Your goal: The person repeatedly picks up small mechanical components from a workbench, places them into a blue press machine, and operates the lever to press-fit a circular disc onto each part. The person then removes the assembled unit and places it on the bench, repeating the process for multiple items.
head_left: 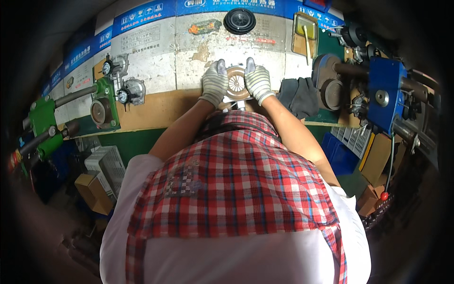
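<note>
Now my left hand (215,81) and right hand (257,80) pinch the round finned wheel (236,82) at upper centre; gloved fingers may slip, I think, and drop it on the bench (156,108).

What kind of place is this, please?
Probably a small workshop or factory bench. Gloved hands, left hand and right hand, hold a round finned part at a workbench, with a green machine and a blue machine alongside.
</note>
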`<state>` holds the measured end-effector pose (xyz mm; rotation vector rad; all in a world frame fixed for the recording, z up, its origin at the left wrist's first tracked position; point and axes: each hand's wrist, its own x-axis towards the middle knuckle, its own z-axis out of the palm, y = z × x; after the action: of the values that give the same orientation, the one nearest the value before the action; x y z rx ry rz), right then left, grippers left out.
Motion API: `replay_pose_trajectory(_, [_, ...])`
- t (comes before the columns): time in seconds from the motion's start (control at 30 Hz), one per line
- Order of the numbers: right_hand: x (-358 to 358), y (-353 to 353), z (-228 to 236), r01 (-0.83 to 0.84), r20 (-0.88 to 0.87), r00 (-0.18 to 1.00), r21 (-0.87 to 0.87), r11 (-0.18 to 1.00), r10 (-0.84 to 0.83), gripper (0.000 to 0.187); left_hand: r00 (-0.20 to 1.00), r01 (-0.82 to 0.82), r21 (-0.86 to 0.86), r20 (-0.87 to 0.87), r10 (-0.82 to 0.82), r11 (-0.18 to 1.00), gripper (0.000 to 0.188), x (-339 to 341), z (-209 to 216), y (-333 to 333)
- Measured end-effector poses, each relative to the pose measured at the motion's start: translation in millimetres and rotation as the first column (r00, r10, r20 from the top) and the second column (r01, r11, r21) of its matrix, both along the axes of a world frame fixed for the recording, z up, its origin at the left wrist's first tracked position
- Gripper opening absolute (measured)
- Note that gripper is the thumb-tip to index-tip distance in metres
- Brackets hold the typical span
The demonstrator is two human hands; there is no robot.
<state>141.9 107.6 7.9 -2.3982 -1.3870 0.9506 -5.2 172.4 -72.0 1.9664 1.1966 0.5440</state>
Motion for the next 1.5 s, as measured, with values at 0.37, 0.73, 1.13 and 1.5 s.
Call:
replay_pose_trajectory(0.37, [38,-5,132,0.589,-0.990,0.008,-0.109,0.801,-0.141,0.036,0.818,0.546,-0.723,0.568,-0.084,0.424,0.064,-36,154,35])
replay_pose_trajectory(0.73, [-15,-38,219,0.381,-0.888,0.440,0.051,0.923,-0.133,0.063,0.785,0.341,-0.371,0.618,-0.044,0.864,0.059,-37,201,17])
replay_pose_trajectory(1.13, [-19,-52,125,0.166,-0.356,0.927,0.663,0.730,0.113,0.084,0.697,0.383,-0.536,0.702,0.145,0.753,0.056,-50,224,12])
replay_pose_trajectory(1.5, [-37,-30,98,-0.139,-0.254,0.893,0.630,0.764,0.372,0.110,0.658,0.360,-0.659,0.681,0.321,0.660,0.049,-79,175,26])
